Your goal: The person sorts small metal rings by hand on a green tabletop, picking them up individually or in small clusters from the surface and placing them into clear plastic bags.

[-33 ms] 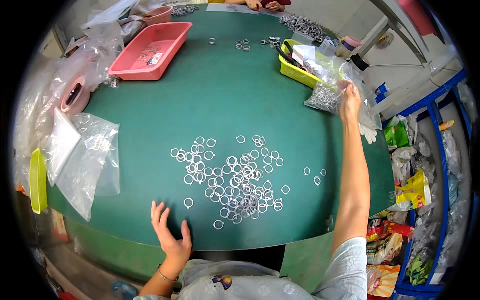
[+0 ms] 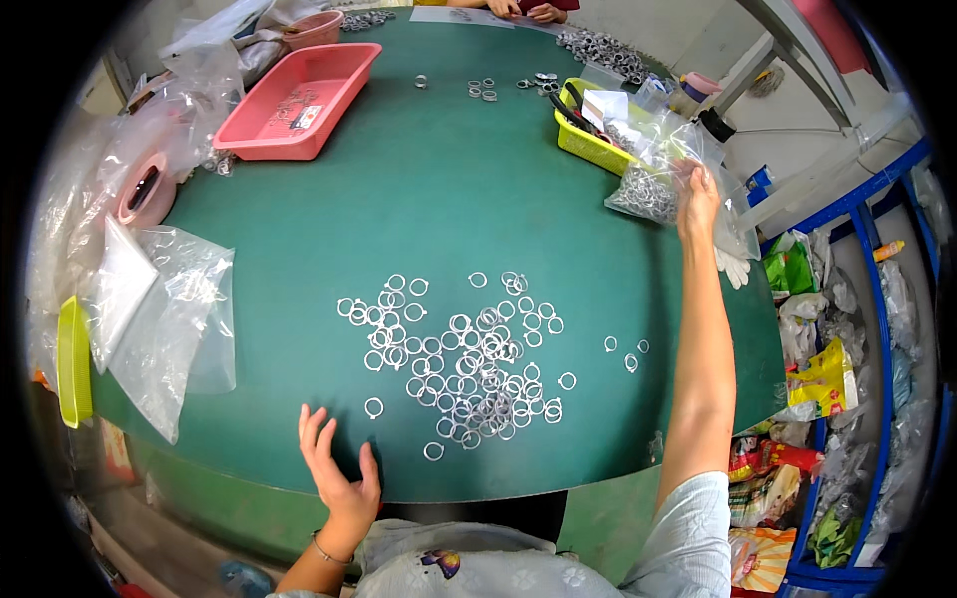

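Observation:
Many small silvery metal rings (image 2: 482, 367), each with tiny tabs, lie loosely scattered and overlapping in the middle of the green table (image 2: 419, 219). My left hand (image 2: 344, 478) hovers at the near edge, left of the rings, fingers spread and nothing in it. A single ring (image 2: 374, 408) lies just beyond its thumb. With my arm stretched to the far right, my right hand (image 2: 698, 199) is closed on the upper part of a clear plastic bag (image 2: 648, 194). Similar metal pieces fill the bag's lower end. My fingertips are partly hidden by the plastic.
A yellow-green basket (image 2: 598, 148) with tools and papers touches the bag's far side. At the far left stands a pink tray (image 2: 269, 148); clear plastic sheets (image 2: 189, 299) cover the left edge. Across the table another person's hands (image 2: 523, 10) work near a ring pile (image 2: 603, 55).

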Demonstrator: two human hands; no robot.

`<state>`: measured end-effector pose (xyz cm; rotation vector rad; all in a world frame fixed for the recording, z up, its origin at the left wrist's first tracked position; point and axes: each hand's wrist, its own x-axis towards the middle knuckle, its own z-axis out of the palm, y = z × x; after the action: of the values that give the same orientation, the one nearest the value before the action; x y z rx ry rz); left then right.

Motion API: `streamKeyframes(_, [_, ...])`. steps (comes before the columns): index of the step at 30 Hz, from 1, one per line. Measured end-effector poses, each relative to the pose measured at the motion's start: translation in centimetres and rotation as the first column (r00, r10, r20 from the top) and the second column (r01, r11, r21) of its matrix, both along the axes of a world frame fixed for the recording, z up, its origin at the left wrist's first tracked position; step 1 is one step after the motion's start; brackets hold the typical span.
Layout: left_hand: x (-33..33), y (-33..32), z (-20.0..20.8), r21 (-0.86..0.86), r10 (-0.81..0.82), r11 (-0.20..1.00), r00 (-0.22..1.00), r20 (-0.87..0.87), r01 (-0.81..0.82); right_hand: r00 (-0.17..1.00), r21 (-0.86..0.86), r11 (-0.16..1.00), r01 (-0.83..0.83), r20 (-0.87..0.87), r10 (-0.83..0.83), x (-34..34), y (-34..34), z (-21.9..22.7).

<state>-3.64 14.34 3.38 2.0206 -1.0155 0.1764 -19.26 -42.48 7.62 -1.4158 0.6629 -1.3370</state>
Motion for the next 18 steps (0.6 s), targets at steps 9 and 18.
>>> streamKeyframes(9, [-0.1, -0.3, 0.3, 0.043, -0.021, 0.999, 0.999, -0.039, 0.022, 0.884, -0.247, 0.956, 0.157, -0.397, -0.248, -4.7, 5.1, 1.0])
streamKeyframes(18, [-0.2, -0.3, 0.1, 0.046, -0.035, 0.998, 0.999, -0.003, 0.035, 0.368, -0.311, 0.892, -0.327, -0.912, -0.183, -12.0, 23.2, 0.2])
